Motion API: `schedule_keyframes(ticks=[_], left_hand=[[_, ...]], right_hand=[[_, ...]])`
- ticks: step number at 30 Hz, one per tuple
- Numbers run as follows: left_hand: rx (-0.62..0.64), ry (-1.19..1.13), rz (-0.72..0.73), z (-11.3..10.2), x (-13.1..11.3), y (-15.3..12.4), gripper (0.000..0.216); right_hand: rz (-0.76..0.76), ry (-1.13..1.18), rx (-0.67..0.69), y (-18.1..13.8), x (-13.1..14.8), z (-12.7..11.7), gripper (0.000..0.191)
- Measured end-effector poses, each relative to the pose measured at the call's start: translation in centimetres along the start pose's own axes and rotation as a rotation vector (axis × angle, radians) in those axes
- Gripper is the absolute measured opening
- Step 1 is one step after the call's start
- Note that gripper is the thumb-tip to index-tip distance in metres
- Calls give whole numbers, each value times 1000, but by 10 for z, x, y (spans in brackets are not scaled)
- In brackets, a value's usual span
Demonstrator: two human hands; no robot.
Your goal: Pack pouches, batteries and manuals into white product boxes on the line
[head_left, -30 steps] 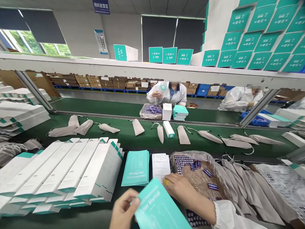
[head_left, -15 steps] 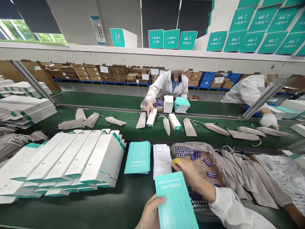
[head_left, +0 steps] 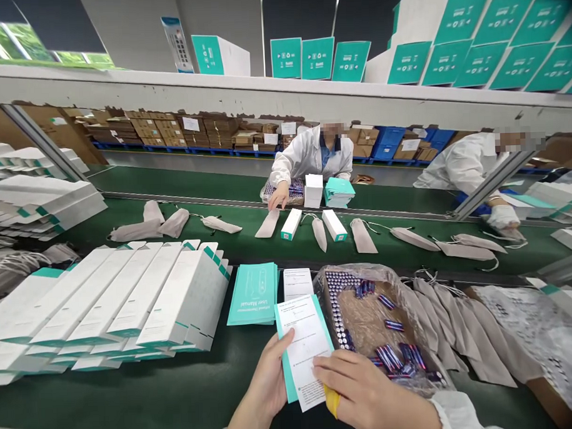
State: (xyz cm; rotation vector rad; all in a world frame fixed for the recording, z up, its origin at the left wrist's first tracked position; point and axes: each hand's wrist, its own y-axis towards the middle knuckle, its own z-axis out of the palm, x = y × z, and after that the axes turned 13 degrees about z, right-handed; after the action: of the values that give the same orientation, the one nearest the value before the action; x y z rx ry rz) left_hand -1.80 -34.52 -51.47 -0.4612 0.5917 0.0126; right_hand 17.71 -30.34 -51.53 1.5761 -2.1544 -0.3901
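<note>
My left hand [head_left: 268, 373] grips a teal user manual [head_left: 289, 389] by its left side, thumb on top. A white printed leaflet [head_left: 304, 345] lies over the manual and covers most of it. The fingers of my right hand [head_left: 362, 387] are closed on the leaflet's lower right edge; a yellow cover wraps one finger. Just beyond are a pile of white leaflets [head_left: 298, 281] and a stack of teal manuals [head_left: 254, 294]. To the right stands a plastic-lined box of batteries [head_left: 359, 312], several of them loose inside.
White boxes [head_left: 171, 300] are piled at left. Grey pouches [head_left: 449, 321] lie right of the batteries. Across the green belt [head_left: 212, 251], with pouches and white boxes on it, two people in white coats [head_left: 312, 154] work. A shelf [head_left: 244, 91] with teal-ended boxes crosses above.
My right hand has come from the leaflet pile to the manual, bringing a leaflet onto it. The co-worker opposite has let go of a white box and now touches a pouch.
</note>
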Motion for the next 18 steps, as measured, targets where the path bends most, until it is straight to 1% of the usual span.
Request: schedule_keyframes(ticks=[4, 7, 11, 12, 14, 15, 16, 17, 18], left_hand=[[-11, 36, 11, -2, 7, 4, 34], [4, 37, 9, -1, 7, 5, 38], [5, 61, 26, 0, 7, 6, 43], [-11, 74, 40, -1, 6, 7, 41], [-49, 103, 68, -3, 4, 8, 38], [-69, 118, 69, -5, 2, 8, 37], [-87, 134, 61, -7, -1, 8, 37], [-105, 149, 42, -9, -4, 7, 39], [-120, 164, 19, -11, -7, 6, 41]], right_hand=[[-26, -34, -16, -7, -8, 2, 12], [-11, -37, -27, -7, -10, 3, 11], [24, 0, -1, -3, -4, 3, 8], [31, 37, 12, -1, -3, 0, 9], [61, 151, 60, 5, -9, -10, 27], [102, 211, 85, 10, -17, -17, 37], [195, 241, 114, 15, -30, -25, 43], [335, 235, 141, 21, -49, -33, 43], [503, 198, 145, 28, -73, -40, 38]])
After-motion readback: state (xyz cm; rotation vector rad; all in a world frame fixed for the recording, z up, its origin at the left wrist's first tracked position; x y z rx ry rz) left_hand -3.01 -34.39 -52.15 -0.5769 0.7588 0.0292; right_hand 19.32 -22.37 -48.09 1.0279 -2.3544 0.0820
